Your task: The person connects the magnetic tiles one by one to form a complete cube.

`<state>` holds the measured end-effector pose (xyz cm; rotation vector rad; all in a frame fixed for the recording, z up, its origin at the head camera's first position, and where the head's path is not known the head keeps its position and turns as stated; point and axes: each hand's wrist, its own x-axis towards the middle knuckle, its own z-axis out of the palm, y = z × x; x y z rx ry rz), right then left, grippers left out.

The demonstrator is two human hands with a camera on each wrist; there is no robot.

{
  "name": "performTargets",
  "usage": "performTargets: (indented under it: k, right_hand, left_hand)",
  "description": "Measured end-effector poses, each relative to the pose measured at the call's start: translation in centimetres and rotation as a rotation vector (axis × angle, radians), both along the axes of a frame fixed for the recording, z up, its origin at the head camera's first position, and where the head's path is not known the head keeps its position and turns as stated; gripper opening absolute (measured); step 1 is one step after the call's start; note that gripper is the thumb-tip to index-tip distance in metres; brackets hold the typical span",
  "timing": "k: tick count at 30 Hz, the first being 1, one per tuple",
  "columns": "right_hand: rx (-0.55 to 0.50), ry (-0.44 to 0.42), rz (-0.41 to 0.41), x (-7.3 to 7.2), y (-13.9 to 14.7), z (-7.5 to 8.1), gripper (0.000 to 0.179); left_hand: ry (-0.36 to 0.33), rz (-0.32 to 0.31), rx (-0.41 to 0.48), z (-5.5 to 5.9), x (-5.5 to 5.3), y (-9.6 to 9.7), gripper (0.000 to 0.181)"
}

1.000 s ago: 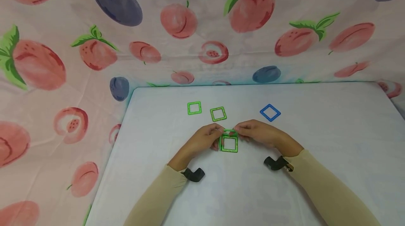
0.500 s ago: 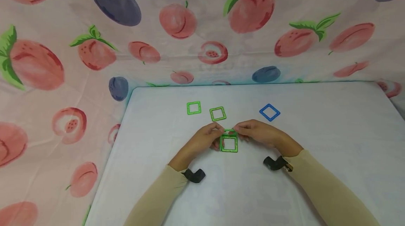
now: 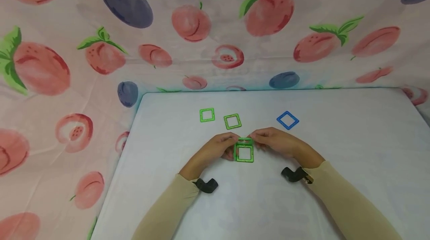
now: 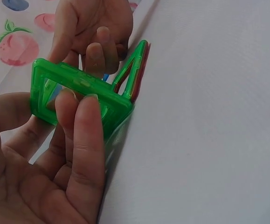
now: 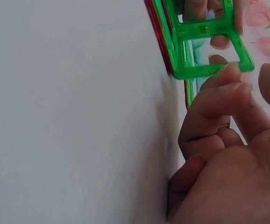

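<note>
Passable at six o'clock from the joined green frames [image 3: 245, 145], over worktop [image 3: 242, 199] between the sleeves [image 3: 168, 208]. Blocked at nine by the left hand [image 3: 216, 147], near half past two by the right hand [image 3: 277, 142], toward eleven by loose green squares [image 3: 207, 121].

Kinda see-through green square [image 3: 245, 161] flat on the table [image 3: 248, 206], second square [image 3: 235, 152] up along its left edge, third square [image 3: 245, 139] up behind.

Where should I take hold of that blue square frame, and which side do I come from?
Probably pinch the near corner of the blue square frame, right hand coming from the near side. It lies flat on the table with one corner toward you, and its open middle should let a fingertip hook inside the rim. That hand is closest.
</note>
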<state>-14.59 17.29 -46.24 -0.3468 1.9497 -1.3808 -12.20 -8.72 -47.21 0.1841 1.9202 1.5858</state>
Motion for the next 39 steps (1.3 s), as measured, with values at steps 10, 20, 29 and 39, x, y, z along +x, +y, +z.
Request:
performTargets:
  k: [10, 20, 29, 39]
  right_hand:
    - [0.022, 0.063, -0.094, 0.4, 1.6, 1.3, 0.042]
    - [0.173, 0.174, -0.18, 0.5, 5.0, 2.9, 0.046]
    - [0.458, 0.254, -0.214, -0.3, 7.3, 2.8, 0.066]
    - [0.544, 0.314, -0.231, -1.4, 8.4, 1.2, 0.053]
  left_hand:
    - [-0.002, 0.002, 0.003, 0.2, 0.2, 0.0, 0.031]
    - [0.011, -0.004, -0.006, 0.0, 0.2, -0.1, 0.03]
    - [0.004, -0.002, -0.012, -0.2, 0.3, -0.2, 0.031]
    - [0.001, -0.01, -0.004, -0.4, 0.2, -0.2, 0.031]
